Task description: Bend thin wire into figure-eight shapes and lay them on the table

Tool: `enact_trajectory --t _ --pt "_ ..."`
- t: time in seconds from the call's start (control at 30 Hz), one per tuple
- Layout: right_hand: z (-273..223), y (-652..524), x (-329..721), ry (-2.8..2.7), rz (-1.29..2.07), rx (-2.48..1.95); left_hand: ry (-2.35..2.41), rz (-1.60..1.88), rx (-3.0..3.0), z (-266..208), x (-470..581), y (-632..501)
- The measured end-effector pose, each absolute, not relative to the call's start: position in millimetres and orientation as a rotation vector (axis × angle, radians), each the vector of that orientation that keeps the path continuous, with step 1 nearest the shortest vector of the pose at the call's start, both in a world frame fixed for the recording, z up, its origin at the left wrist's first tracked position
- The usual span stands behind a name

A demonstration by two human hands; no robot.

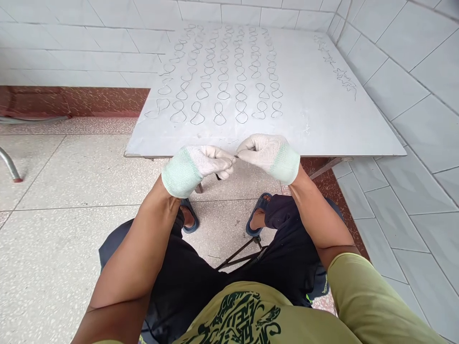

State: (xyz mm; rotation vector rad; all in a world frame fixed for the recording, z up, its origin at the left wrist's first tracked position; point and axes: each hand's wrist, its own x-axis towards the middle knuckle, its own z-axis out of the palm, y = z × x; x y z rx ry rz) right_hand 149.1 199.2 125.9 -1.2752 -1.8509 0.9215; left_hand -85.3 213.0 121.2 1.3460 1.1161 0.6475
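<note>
My left hand (211,161), in a white glove with a mint cuff, is closed just off the table's front edge. A short dark bit shows at its fingertips and another dark piece below its fingers; what they belong to is mostly hidden. My right hand (263,149), gloved alike, pinches what looks like a thin wire, its fingertips almost meeting the left ones. Beyond both hands, several thin wire pieces twisted into figure-eight loops (241,102) lie in rows on the white tabletop (308,129).
Crumpled, zigzag wire pieces (344,79) lie along the table's right side. Tiled walls (405,86) border the table at the back and right. Under the table is a speckled floor (79,177), with a curved metal leg (10,164) at the far left.
</note>
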Motion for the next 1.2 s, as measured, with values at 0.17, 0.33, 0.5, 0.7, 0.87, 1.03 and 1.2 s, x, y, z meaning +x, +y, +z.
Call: enact_trajectory --t 0.17,0.33,0.5,0.7,0.87,1.03,1.2 --pt "122 203 146 -1.809 1.071 -1.25 1.109 0.668 1.436 119 -90 218" --pt "119 203 144 -1.808 0.998 -1.243 1.084 0.697 1.401 124 -89 217" --pt "112 207 138 -1.707 1.071 -1.173 1.137 0.732 1.422 123 -93 218" --pt "109 208 136 -1.476 1.351 -1.004 1.127 0.701 1.536 125 -98 221" --pt "109 207 135 -1.611 1.278 -1.144 1.104 0.734 1.581 127 -96 223" --pt "115 201 131 -1.693 1.181 -1.198 1.129 0.724 1.613 123 -100 224" --pt "119 198 126 -1.734 1.077 -1.263 1.143 0.729 1.559 123 -98 221"
